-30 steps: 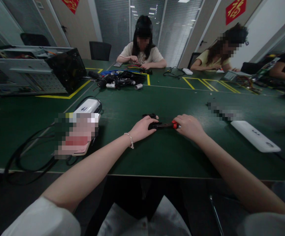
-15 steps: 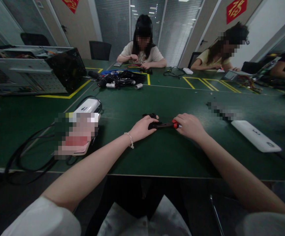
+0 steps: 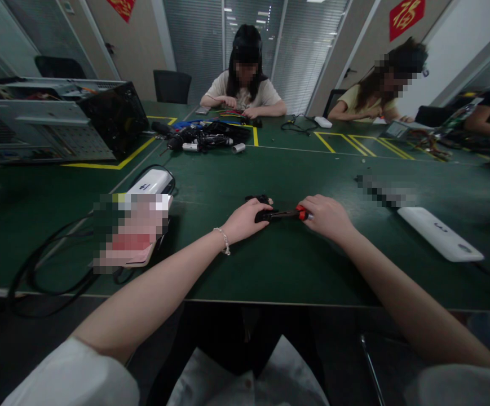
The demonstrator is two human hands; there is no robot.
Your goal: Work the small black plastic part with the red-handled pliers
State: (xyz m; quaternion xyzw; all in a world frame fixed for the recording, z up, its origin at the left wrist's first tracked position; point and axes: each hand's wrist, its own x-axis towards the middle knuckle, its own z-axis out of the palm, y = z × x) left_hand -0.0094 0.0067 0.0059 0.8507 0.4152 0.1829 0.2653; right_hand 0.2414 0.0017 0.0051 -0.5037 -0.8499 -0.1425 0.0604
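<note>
My left hand (image 3: 247, 220) rests at the middle of the green table, its thumb and fingers closed around a small black part (image 3: 263, 216) whose exact kind I cannot make out. From the other side, my right hand (image 3: 325, 217) grips red-handled pliers (image 3: 287, 214). Their dark, narrow jaws point left and reach the black part; the exact contact is too small to see. Just behind my left fingers lies another small dark piece (image 3: 261, 199) with a pale end, partly hidden.
Left of my arm lie a pink phone (image 3: 141, 251), a white power bank (image 3: 154, 183) and looped black cable (image 3: 37, 254). Another white power bank (image 3: 441, 234) is to the right. Farther back are an open computer case (image 3: 45, 127), a drill with cables (image 3: 181, 138), and people working.
My hands stay nearly in place. The pliers have shifted very slightly in my right hand, with the jaws still at the black part.
</note>
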